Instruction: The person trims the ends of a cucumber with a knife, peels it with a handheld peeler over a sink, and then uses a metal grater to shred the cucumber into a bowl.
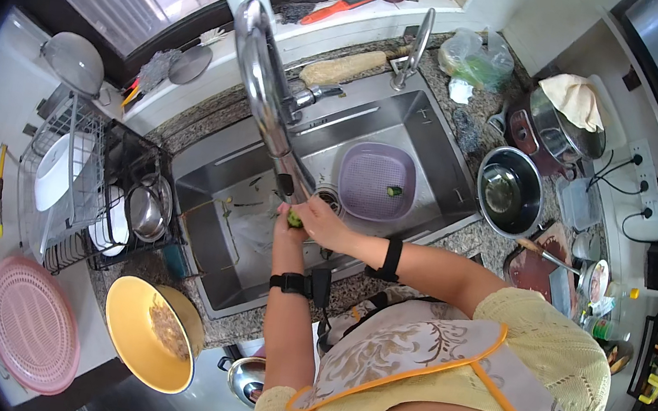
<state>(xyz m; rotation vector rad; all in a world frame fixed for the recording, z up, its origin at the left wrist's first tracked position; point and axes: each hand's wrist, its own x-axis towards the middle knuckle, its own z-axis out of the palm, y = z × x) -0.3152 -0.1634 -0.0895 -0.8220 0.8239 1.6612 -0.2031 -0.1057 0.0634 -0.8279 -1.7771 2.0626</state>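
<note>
Both my hands are close together under the spout of a chrome kitchen faucet (264,85), over the divider side of a steel double sink (448,152). A piece of green vegetable, perhaps cucumber, (294,220) shows in my left hand (287,228). My right hand (323,223) lies against it from the right, its fingertips partly hidden. In the right basin sits a lilac plastic basket (363,179) with a cut cucumber piece (394,191) in it. The left basin holds a thin stem (227,223) and what seems to be clear plastic.
A dish rack (74,203) and a yellow bowl (130,341) with brownish contents stand at the left, beside a pink strainer basket (33,322). On the right counter are a steel pot (481,185), a cutting board (538,249) and a plastic bag of greens (475,62).
</note>
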